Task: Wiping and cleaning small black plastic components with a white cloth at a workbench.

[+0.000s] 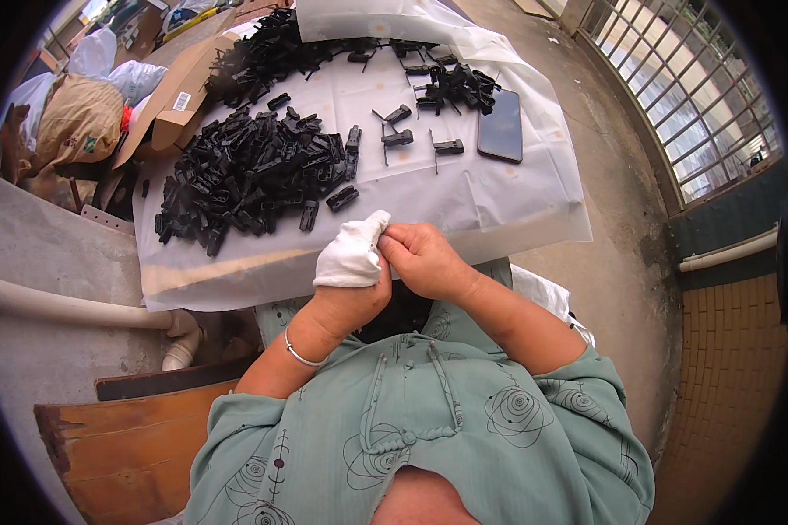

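Note:
At the table's near edge my two hands meet. A white cloth covering (350, 254) wraps the fingers of my left hand (359, 293), which looks curled closed. Against the edge of this cloth, my right hand (425, 258) is bare and closed in a pinch. Whatever lies between the fingertips is hidden. Just beyond the hands is a large heap of black plastic clip-like parts (249, 171), with a single black part (342, 199) lying nearest. Farther right, a few black parts with thin stems (447, 147) lie apart on the white sheet (429, 197).
A dark smartphone (500, 127) lies at the table's right side, beside a small cluster of black parts (460, 90). Another black heap (267, 57) sits at the back by an open cardboard box (171, 109). A pale pipe (70, 300) runs along the left; a barred gate (674, 87) stands right.

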Available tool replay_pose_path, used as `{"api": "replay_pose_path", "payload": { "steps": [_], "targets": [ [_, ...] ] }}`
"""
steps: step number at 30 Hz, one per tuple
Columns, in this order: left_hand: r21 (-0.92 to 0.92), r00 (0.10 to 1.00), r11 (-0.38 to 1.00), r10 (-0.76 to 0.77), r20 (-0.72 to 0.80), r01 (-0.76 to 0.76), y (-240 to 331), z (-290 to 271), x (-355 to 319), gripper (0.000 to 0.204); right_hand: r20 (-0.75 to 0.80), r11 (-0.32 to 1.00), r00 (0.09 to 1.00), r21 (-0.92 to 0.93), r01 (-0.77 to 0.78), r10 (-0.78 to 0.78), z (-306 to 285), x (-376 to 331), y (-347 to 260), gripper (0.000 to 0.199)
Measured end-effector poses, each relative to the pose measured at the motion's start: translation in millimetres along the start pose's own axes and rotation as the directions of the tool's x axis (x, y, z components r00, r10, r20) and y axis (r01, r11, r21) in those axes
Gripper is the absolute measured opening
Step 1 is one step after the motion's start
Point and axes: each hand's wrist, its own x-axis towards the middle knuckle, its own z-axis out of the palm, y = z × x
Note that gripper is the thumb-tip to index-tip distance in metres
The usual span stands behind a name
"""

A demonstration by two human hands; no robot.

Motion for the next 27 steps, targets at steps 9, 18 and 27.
{"api": "replay_pose_path", "payload": {
  "steps": [9, 18, 27],
  "targets": [
    [-0.381, 0.951, 0.879, -0.309, 0.004, 0.287, -36.6, 14.4, -6.7, 0.035, -0.006, 0.994, 0.998, 0.095, 0.059, -0.058, 3.1, -1.9, 14.4, 0.024],
    [-0.300, 0.939, 0.892, -0.299, 0.173, 0.339, -58.6, 24.5, 4.8, 0.035, -0.042, 0.966, 0.999, -0.257, -0.039, 0.029, -19.1, 14.4, 27.3, 0.026],
    [-0.499, 0.893, 0.742, -0.405, 0.197, 0.447, -60.4, 30.8, 1.8, 0.034, 0.060, 0.981, 0.993, -0.174, -0.085, 0.097, -7.6, 33.2, 37.7, 0.026]
  ]
}}
